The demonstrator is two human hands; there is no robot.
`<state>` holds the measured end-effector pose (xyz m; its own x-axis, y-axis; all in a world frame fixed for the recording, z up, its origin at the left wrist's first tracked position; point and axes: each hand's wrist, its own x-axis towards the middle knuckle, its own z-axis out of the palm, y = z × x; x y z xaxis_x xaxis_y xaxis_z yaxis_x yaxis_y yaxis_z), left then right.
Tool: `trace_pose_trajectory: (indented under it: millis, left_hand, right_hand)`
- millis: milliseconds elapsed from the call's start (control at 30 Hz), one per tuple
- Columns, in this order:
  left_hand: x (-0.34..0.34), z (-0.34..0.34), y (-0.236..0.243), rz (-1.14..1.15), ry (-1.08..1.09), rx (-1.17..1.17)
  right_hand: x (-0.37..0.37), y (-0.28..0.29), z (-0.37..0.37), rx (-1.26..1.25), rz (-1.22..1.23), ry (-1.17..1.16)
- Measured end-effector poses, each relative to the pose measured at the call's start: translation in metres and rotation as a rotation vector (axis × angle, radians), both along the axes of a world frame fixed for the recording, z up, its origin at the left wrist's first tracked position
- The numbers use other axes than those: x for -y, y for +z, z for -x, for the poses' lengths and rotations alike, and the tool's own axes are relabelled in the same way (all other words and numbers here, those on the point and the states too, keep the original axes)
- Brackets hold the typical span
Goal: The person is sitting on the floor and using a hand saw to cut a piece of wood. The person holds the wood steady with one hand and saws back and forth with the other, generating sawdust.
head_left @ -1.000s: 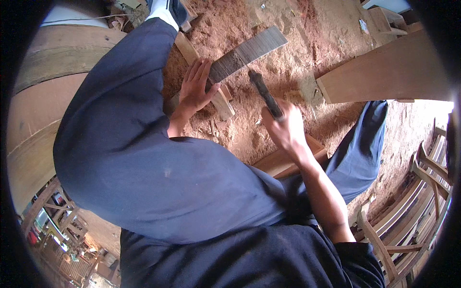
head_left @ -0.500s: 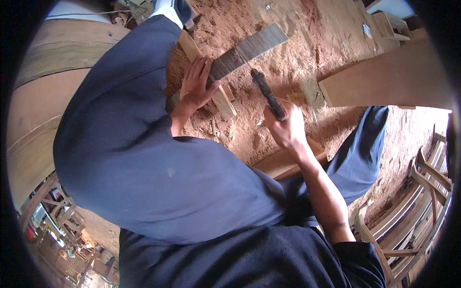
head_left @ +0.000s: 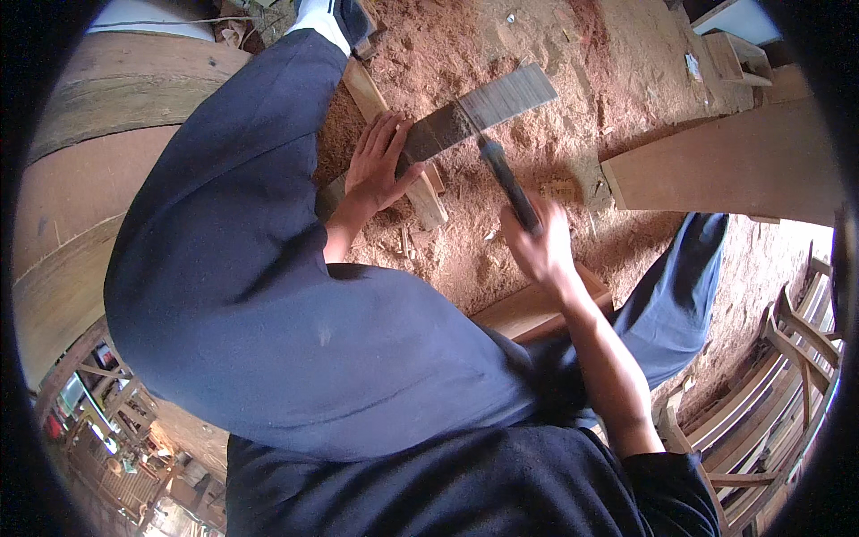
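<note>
A flat grey-brown board point(head_left: 514, 94) lies at a slant over a pale wooden strip point(head_left: 431, 208) on the sawdust-covered ground. My left hand point(head_left: 380, 170) rests on the board's near-left end with its fingers stretched out and its thumb apart. My right hand point(head_left: 544, 243) is closed round the dark handle of what looks like a handsaw point(head_left: 508, 183). Its thin blade, seen nearly edge-on, runs from the handle onto the middle of the board. Blur hides the blade's teeth and exactly how it meets the wood.
A wooden box or block point(head_left: 537, 313) sits beside my legs. At the right a wide plank point(head_left: 725, 166) juts in, with a small wooden box point(head_left: 741, 58) beyond it. Broad boards point(head_left: 98, 170) line the left side; long timbers point(head_left: 761, 403) lie lower right.
The handsaw is tilted differently, and its thin blade now shows over the board. My left hand stays on the board. The whole view has shifted slightly.
</note>
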<state>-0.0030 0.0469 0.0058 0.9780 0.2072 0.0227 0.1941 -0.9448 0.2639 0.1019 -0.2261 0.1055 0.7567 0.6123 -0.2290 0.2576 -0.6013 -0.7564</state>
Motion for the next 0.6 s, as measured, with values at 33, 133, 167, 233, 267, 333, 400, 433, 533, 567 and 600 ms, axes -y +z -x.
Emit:
trace_pose_trajectory:
  millis: [33,133,167,233,267,333,400,433,533,567,600]
  left_hand:
    - [-0.002,0.005,-0.003,0.007,0.003,-0.001]
    - [0.002,0.0,-0.006,0.025,0.0,-0.002]
    - [0.005,0.003,-0.008,0.032,0.002,-0.012]
    - [0.008,-0.007,-0.006,0.032,-0.034,0.027]
    - [0.006,-0.004,-0.005,0.023,-0.036,0.033]
    - [0.002,0.001,-0.003,0.034,-0.027,0.031]
    - [0.0,0.003,-0.004,0.044,-0.02,0.006]
    - [0.002,0.003,-0.004,0.046,-0.02,-0.018]
    - [0.0,0.005,-0.004,0.03,-0.002,-0.024]
    - [0.002,0.01,-0.005,0.039,-0.001,-0.017]
    - [0.012,-0.01,-0.015,0.061,-0.067,0.021]
  right_hand:
    - [0.004,0.026,0.003,-0.243,0.085,-0.035]
    - [0.024,0.016,0.01,-0.181,0.083,-0.053]
    - [0.008,0.025,0.004,-0.219,0.088,-0.04]
    - [-0.007,-0.022,-0.003,0.363,-0.146,-0.044]
    - [-0.02,-0.011,-0.01,0.19,-0.129,-0.016]
    - [-0.039,0.016,-0.024,-0.152,-0.094,0.041]
    - [-0.013,0.013,-0.005,-0.162,-0.004,0.021]
    - [0.004,0.012,0.006,-0.162,0.039,0.01]
    - [0.016,0.009,0.018,-0.127,0.023,-0.042]
    - [0.004,0.011,0.012,-0.194,0.014,0.009]
    - [0.006,-0.022,0.004,0.214,-0.063,0.027]
